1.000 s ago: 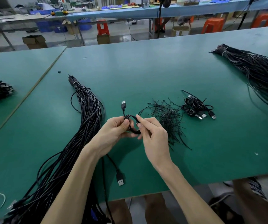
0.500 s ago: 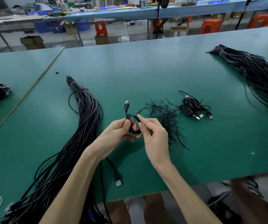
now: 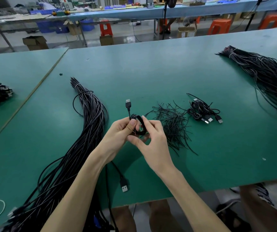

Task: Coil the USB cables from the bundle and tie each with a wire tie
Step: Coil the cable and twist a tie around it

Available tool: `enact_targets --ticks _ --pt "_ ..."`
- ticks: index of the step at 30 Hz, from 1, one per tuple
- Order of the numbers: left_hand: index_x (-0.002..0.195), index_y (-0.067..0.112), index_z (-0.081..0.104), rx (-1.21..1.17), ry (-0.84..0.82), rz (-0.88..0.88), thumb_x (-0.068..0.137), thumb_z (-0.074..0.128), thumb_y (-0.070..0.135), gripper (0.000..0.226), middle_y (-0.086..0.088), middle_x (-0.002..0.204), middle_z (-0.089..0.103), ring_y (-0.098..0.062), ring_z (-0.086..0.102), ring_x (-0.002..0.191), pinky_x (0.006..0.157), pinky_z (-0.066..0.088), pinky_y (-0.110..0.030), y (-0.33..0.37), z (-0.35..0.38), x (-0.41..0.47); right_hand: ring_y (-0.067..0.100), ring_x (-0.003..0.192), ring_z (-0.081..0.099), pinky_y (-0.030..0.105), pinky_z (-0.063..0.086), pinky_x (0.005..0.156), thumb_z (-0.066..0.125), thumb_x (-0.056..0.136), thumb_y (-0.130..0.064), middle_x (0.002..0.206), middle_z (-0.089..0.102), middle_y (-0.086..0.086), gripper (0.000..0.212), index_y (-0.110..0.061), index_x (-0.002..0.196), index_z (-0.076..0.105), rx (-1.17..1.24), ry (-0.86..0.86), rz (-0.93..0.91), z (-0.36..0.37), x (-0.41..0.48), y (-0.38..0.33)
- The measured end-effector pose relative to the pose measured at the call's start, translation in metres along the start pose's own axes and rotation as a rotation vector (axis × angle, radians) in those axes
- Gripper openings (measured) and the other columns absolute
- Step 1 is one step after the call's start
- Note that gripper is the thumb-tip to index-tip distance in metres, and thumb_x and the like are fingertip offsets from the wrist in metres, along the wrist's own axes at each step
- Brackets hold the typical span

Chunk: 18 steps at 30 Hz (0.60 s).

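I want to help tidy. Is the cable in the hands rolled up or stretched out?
Mostly rolled up: the left hand and right hand pinch a small black coil, with one plug end sticking up loose.

green tables [image 3: 151, 72] | blue bench [image 3: 184, 12] behind | orange stools [image 3: 219, 25] | cardboard boxes [image 3: 35, 42] | grey floor [image 3: 126, 33]

Above the bench [image 3: 151, 72], arms outstretched, the left hand [image 3: 119, 131] and right hand [image 3: 152, 143] meet, both curled and pinching one cable coil [image 3: 139, 125].
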<state>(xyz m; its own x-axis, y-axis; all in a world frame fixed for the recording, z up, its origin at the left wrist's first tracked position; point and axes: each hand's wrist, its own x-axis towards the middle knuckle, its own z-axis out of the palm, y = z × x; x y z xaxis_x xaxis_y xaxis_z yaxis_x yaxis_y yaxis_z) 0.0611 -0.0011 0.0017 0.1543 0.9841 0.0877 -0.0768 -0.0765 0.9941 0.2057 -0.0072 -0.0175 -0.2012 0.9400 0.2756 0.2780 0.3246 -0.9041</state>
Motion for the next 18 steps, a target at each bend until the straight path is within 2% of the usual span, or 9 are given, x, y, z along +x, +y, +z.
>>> enact_targets --ticks 3,7,10,13,15,18 --pt "0.083 0.007 0.057 0.024 -0.047 -0.028 0.102 0.05 0.031 0.031 0.004 0.081 0.066 -0.013 0.065 0.08 0.074 0.05 -0.022 0.0 0.0 -0.0005 -0.002 0.113 0.048 0.013 0.039 0.106 0.078 0.088 -0.031 0.122 0.047 -0.004 0.081 -0.01 0.156 0.039 -0.015 0.003 -0.018 -0.0001 0.0002 -0.0004" --pt "0.083 0.008 0.059 0.114 -0.049 -0.016 0.104 0.051 0.032 0.033 -0.002 0.084 0.066 -0.018 0.062 0.087 0.082 0.048 -0.031 0.0012 -0.002 -0.0005 0.002 0.111 0.048 0.007 0.037 0.1 0.074 0.094 -0.014 0.12 0.049 0.0 0.071 -0.007 0.155 0.04 -0.01 -0.001 -0.033 -0.0016 0.0008 0.0019" --pt "0.083 0.008 0.059 0.165 -0.027 0.004 0.106 0.049 0.029 0.033 -0.003 0.084 0.065 -0.021 0.06 0.088 0.084 0.046 -0.035 0.0 -0.0017 0.0002 0.007 0.112 0.05 0.019 0.043 0.105 0.067 0.098 -0.006 0.122 0.047 0.001 0.065 -0.007 0.156 0.038 0.016 -0.027 -0.026 -0.0017 0.002 0.0032" --pt "0.084 0.008 0.06 0.131 -0.006 0.011 0.105 0.051 0.03 0.031 -0.012 0.089 0.058 -0.027 0.054 0.088 0.084 0.044 -0.036 -0.002 -0.0015 0.0004 0.011 0.115 0.052 0.03 0.046 0.108 0.063 0.099 0.0 0.122 0.048 0.002 0.059 -0.007 0.154 0.043 0.059 -0.018 -0.044 -0.0012 0.0033 0.0047" --pt "0.086 0.011 0.064 0.139 0.037 0.028 0.103 0.053 0.031 0.029 -0.014 0.1 0.052 -0.025 0.054 0.095 0.09 0.045 -0.034 -0.0035 -0.001 0.0012 0.006 0.112 0.054 0.025 0.049 0.104 0.065 0.097 0.002 0.117 0.051 -0.002 0.056 -0.008 0.15 0.05 0.104 0.019 -0.046 -0.0019 0.0042 0.0067" --pt "0.086 0.015 0.069 0.147 0.05 0.091 0.101 0.055 0.029 0.025 -0.004 0.12 0.051 -0.013 0.056 0.114 0.104 0.045 -0.03 -0.005 0.0005 0.0018 0.003 0.108 0.058 0.016 0.047 0.099 0.067 0.095 0.004 0.112 0.056 -0.005 0.052 -0.011 0.144 0.057 0.171 0.055 -0.031 -0.003 0.0052 0.0079"
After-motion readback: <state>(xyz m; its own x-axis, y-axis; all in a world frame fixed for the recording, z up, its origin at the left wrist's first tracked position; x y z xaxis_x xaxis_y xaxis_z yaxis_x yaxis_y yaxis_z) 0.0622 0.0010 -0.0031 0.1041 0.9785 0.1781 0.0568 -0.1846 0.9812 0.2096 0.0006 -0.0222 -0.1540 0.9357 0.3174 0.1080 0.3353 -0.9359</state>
